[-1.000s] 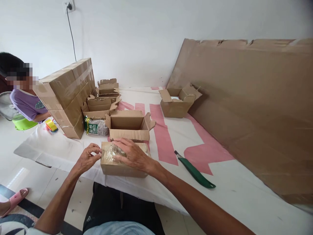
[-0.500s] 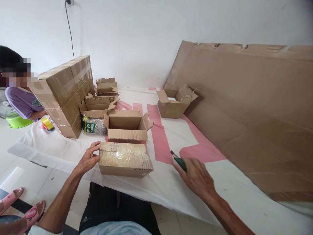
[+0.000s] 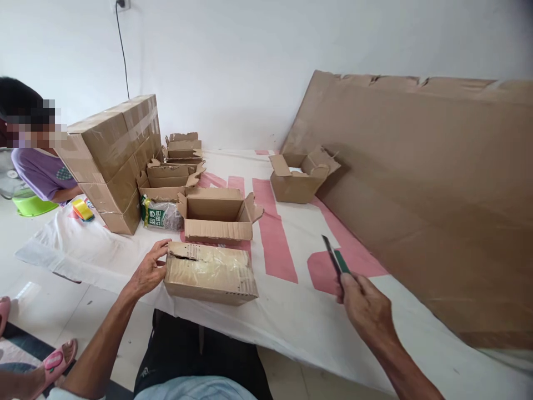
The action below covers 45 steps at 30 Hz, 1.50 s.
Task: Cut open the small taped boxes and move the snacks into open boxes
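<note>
My left hand [image 3: 149,270] steadies a taped cardboard box [image 3: 214,269], fingers bent against its left end. A dark slit shows in the box's top at the left, and clear tape shines over the rest. To the right of that box, my right hand [image 3: 366,303] is wrapped round a green utility knife [image 3: 340,260]. Its dark blade points up and left, above the table and apart from the box. Just behind the taped box stands an open cardboard box [image 3: 216,229], flaps raised. Left of it lies a plastic food packet [image 3: 162,215] with a green label.
Stacked sealed boxes [image 3: 112,166] rise at the left, with open boxes [image 3: 169,180] beside them. Another open box [image 3: 295,186] stands near a large leaning cardboard sheet [image 3: 416,194]. A tape roll [image 3: 82,210] lies by a person in purple [image 3: 41,175]. White-and-pink cloth [image 3: 287,322] covers the table.
My right hand has moved right and lifted the knife, its blade now plainly visible. The slit in the taped box's top has opened wider, and the box has shifted slightly left.
</note>
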Motion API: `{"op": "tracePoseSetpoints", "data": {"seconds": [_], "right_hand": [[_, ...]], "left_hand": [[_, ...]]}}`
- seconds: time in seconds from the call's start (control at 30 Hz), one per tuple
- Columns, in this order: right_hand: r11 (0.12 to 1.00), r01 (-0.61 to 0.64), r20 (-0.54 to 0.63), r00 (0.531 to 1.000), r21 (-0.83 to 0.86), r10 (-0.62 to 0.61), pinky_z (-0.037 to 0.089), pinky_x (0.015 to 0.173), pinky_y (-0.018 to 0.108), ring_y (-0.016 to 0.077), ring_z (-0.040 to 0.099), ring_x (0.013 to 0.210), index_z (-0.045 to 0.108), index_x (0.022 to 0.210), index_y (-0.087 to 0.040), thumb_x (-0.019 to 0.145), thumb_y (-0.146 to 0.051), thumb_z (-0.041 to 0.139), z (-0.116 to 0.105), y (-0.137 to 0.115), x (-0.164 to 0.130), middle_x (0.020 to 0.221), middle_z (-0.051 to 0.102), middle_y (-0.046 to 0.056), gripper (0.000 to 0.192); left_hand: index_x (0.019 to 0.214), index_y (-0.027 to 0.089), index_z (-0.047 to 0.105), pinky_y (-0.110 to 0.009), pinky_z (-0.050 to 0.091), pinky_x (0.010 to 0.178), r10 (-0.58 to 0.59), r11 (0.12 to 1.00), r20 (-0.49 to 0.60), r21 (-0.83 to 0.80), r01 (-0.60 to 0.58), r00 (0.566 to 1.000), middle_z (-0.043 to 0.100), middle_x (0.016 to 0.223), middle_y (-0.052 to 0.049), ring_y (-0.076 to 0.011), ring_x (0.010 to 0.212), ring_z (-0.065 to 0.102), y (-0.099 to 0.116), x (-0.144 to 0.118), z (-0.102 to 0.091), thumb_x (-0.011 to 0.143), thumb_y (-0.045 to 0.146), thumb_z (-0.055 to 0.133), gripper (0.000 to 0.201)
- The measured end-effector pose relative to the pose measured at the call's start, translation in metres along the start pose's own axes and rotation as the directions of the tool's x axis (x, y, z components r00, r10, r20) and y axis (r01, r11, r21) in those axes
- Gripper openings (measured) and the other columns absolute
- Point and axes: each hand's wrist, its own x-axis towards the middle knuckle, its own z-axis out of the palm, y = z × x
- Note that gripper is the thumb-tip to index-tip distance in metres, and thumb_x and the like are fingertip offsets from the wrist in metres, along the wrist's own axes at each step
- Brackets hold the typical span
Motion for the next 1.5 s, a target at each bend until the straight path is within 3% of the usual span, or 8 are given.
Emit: {"op": "tracePoseSetpoints", "data": {"seconds": [0.03,0.1,0.17,0.27,0.4,0.6,1.13,1.5], "right_hand": [[0.992,-0.031,0.021,0.999,0.119,0.029,0.051,0.056,0.039,0.0247,0.059,0.057,0.062,0.081,-0.024,0.094,-0.067,0.047,-0.002,-0.019,-0.003,0.063,0.061,0.006,0.048],[0.973,0.047,0.180,0.980,0.227,-0.090,0.048,0.053,0.034,0.0206,0.055,0.054,0.068,0.082,-0.022,0.092,-0.070,0.053,-0.001,-0.063,-0.011,0.058,0.057,0.002,0.051],[0.956,0.168,0.338,0.908,0.242,-0.246,0.048,0.052,0.032,0.0207,0.058,0.057,0.077,0.090,-0.023,0.094,-0.067,0.058,0.004,-0.107,-0.020,0.062,0.064,0.002,0.048],[0.893,0.336,0.487,0.751,0.300,-0.446,0.059,0.074,0.035,0.0250,0.073,0.084,0.081,0.107,-0.024,0.100,-0.053,0.058,0.016,-0.159,-0.030,0.094,0.080,0.007,0.038],[0.809,0.478,0.566,0.582,0.342,-0.584,0.061,0.082,0.035,0.0241,0.076,0.090,0.081,0.107,-0.023,0.102,-0.041,0.055,0.031,-0.195,-0.030,0.102,0.083,0.007,0.032],[0.700,0.650,0.587,0.454,0.296,-0.670,0.059,0.086,0.036,0.0224,0.076,0.092,0.079,0.108,-0.021,0.105,-0.033,0.055,0.045,-0.220,-0.022,0.103,0.082,0.007,0.027],[0.558,0.817,0.692,0.319,0.147,-0.648,0.049,0.075,0.030,0.0203,0.072,0.084,0.081,0.101,-0.021,0.105,-0.029,0.057,0.063,-0.250,-0.020,0.092,0.080,0.006,0.026],[0.499,0.865,0.753,0.358,-0.046,-0.552,0.042,0.067,0.032,0.0224,0.069,0.075,0.079,0.080,-0.021,0.103,-0.033,0.055,0.040,-0.275,-0.004,0.073,0.074,0.007,0.035]], "left_hand": [[0.131,0.030,0.078,-0.035,0.059,0.101,0.000,1.000,0.000,0.018,0.000,1.000,0.048,0.163,-0.010,-0.0328,0.150,0.047,0.000,-0.003,-0.001,0.088,0.023,0.074,0.044],[0.135,0.031,0.075,-0.036,0.058,0.103,-0.002,1.000,0.005,0.028,0.001,1.000,0.048,0.164,-0.010,-0.0320,0.148,0.050,0.000,-0.007,-0.002,0.089,0.025,0.073,0.047],[0.137,0.032,0.074,-0.036,0.057,0.104,0.002,1.000,-0.002,0.019,-0.002,1.000,0.049,0.164,-0.010,-0.0316,0.147,0.052,-0.001,-0.012,-0.001,0.089,0.027,0.074,0.048],[0.138,0.032,0.073,-0.036,0.055,0.106,-0.003,0.999,-0.016,0.035,0.004,1.000,0.049,0.164,-0.009,-0.0309,0.149,0.051,-0.001,-0.017,0.002,0.089,0.027,0.074,0.050],[0.136,0.034,0.073,-0.035,0.056,0.103,-0.027,0.994,-0.018,0.101,0.028,0.999,0.050,0.163,-0.007,-0.0302,0.148,0.051,0.000,-0.019,0.003,0.085,0.021,0.071,0.053],[0.135,0.034,0.073,-0.035,0.056,0.102,-0.023,0.993,-0.021,0.117,0.025,1.000,0.049,0.163,-0.007,-0.0299,0.147,0.053,0.001,-0.018,0.003,0.084,0.022,0.070,0.052],[0.135,0.031,0.072,-0.037,0.054,0.098,-0.031,0.983,-0.037,0.178,0.037,0.999,0.052,0.160,-0.009,-0.0300,0.142,0.057,0.003,-0.016,0.004,0.078,0.017,0.068,0.060],[0.127,0.028,0.074,-0.045,0.057,0.100,-0.019,0.969,-0.051,0.246,0.031,0.999,0.054,0.159,-0.011,-0.0328,0.137,0.060,0.004,-0.010,0.002,0.075,0.016,0.070,0.053]]}}
